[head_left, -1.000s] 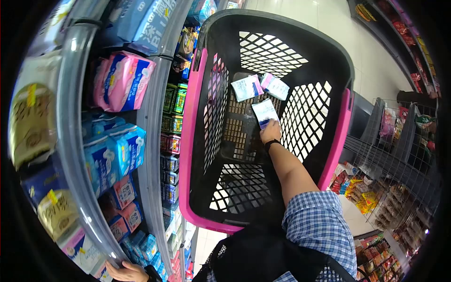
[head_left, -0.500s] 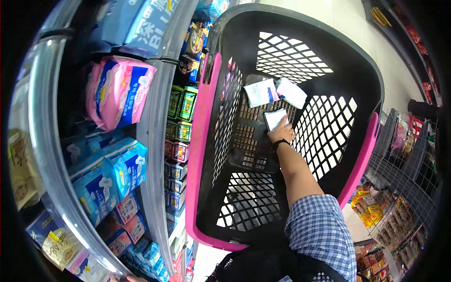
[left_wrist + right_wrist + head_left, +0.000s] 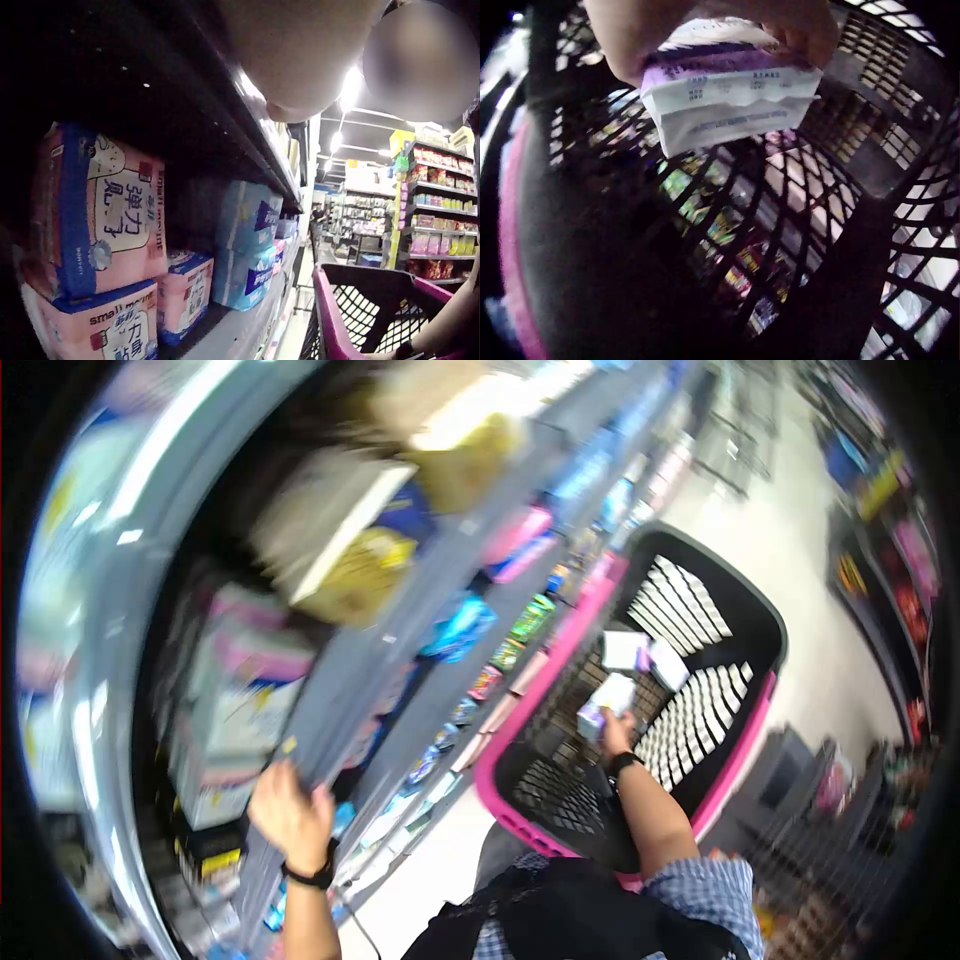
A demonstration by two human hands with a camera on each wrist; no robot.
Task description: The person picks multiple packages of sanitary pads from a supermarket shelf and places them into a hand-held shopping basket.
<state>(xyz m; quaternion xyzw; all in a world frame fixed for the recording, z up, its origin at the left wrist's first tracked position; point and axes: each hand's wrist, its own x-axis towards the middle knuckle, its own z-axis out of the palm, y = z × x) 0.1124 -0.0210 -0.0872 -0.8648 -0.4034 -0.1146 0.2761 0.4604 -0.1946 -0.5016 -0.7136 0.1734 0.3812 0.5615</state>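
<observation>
Inside the black basket with pink side rims (image 3: 490, 785), my right hand (image 3: 618, 735) grips a white and purple soft pack (image 3: 608, 698). The right wrist view has thumb and fingers on opposite sides of this pack (image 3: 731, 120), its folded white end facing the camera. Two similar packs, one white and purple (image 3: 625, 650) and one mostly white (image 3: 667, 663), lie farther along the basket floor. My left hand (image 3: 290, 815) rests at the grey shelf edge (image 3: 340, 690), thumb apart from the fingers, with no item in it.
Shelves on the left hold pink packs (image 3: 112, 217) and light-blue packs (image 3: 247, 247). White boxes (image 3: 245, 710) stand just beyond the left hand. A wire rack (image 3: 850, 820) is right of the basket, and pale aisle floor (image 3: 780, 570) runs ahead.
The head view has swung left, so the basket sits farther right and smaller. My left hand has come fully into view at the shelf. The right hand's pack now shows its side.
</observation>
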